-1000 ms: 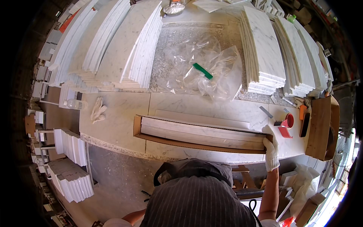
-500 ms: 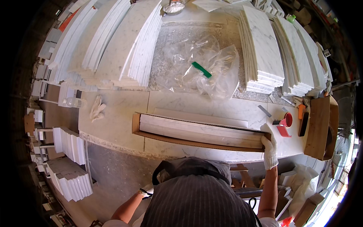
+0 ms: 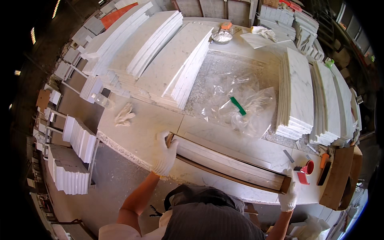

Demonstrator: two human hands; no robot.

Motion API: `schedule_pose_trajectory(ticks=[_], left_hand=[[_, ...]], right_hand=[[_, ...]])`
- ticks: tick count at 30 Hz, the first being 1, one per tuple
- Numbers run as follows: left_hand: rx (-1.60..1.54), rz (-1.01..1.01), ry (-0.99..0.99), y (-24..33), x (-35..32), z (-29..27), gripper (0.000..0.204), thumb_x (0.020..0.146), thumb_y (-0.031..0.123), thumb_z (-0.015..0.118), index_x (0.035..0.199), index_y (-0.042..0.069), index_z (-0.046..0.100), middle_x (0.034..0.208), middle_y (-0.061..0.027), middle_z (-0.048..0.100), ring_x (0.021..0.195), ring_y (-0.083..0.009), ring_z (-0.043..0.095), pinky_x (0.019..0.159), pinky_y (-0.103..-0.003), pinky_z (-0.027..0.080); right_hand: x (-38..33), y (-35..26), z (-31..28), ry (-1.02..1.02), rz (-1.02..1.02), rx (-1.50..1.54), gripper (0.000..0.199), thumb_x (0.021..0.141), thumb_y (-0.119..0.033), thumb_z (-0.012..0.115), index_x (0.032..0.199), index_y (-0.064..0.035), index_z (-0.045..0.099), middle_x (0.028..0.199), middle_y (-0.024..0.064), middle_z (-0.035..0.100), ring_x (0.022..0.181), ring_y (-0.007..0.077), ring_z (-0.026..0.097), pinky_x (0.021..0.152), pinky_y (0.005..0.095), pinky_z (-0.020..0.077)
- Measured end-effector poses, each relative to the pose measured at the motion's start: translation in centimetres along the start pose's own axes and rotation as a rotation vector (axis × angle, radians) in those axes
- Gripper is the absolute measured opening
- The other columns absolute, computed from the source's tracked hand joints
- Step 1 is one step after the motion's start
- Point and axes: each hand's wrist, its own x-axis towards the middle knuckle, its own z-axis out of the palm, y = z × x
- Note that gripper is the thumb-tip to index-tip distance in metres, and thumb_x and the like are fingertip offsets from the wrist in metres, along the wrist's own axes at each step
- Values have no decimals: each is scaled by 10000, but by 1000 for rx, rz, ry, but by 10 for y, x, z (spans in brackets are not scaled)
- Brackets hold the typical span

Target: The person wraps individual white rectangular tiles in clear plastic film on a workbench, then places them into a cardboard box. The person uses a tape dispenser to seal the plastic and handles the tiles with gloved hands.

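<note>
A long, narrow cardboard box lies open-topped along the near edge of the stone worktop. Pale stone strips fill it lengthwise. My gloved left hand is closed around its left end, fingers at the end wall. At the opposite end, my gloved right hand grips the corner, with some fingers hidden behind the cardboard. Right behind the box, a thin white strip lies on the worktop. A red tape dispenser stands just beyond my right hand.
Stacks of marble slabs stand at the left and right. Between them lies crumpled clear plastic with a green strip. A loose white glove lies at left. A brown carton stands at the right end.
My left hand has come up from beside my body and taken hold of the box's left end. My right hand keeps its grip. The whole view has shifted and tilted.
</note>
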Motion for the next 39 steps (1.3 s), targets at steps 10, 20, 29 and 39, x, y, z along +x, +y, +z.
schedule_pose_trajectory(ticks=[10,20,29,39], left_hand=[[132,445,-177,12,-12,-17,266,961,144,620,1172,-11,663,1141,-197,646,1082,-348,616,964,-411,483],[433,568,-56,23,6,32,84,882,110,628,826,48,623,807,-137,612,867,-337,583,779,-470,473],[45,896,-75,50,-6,54,177,810,176,746,953,94,681,1011,-27,601,992,-276,566,1019,-507,457],[58,1076,-77,46,-5,53,151,708,144,800,749,134,654,766,-3,535,817,-255,561,730,-452,475]], right_hand=[[39,4,-2,-44,95,-127,514,889,-224,752,1324,-13,577,1277,100,636,1236,215,550,1085,378,422],[32,2,11,68,49,-92,246,914,-76,655,1140,12,692,1178,111,683,1113,210,617,1017,346,456],[41,-41,8,-60,56,-352,256,862,-57,724,1116,-25,732,1107,96,716,1050,206,652,948,343,509],[41,-109,96,-302,-374,-1341,712,680,-524,824,1184,-55,642,1083,140,662,1135,321,589,1117,488,352]])
